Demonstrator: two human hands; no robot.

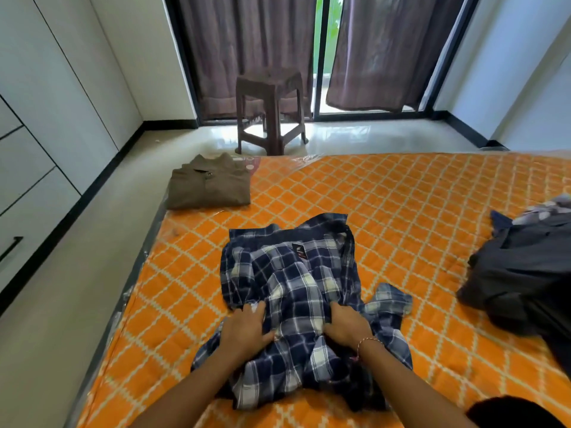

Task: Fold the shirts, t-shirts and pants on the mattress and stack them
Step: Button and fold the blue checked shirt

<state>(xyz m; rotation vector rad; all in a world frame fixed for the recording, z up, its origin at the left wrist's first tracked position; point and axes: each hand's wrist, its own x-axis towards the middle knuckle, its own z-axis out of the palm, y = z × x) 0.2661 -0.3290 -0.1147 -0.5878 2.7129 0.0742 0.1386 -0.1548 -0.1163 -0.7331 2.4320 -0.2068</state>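
Observation:
A blue and white checked shirt [293, 273] lies rumpled in the middle of the orange quilted mattress [401, 211], collar toward the far side. My left hand [247, 327] lies flat on the shirt's left part, fingers spread. My right hand [346, 324] grips a fold of the shirt's cloth just right of the middle. A folded brown polo shirt [210, 186] sits at the mattress's far left corner. A heap of dark unfolded clothes [522, 273] lies at the right edge.
A brown plastic stool [270, 109] stands on the pale floor beyond the mattress, before dark curtains [247, 41] and a sliding glass door. White wardrobe doors [46, 118] line the left wall. The mattress's left edge runs beside bare floor.

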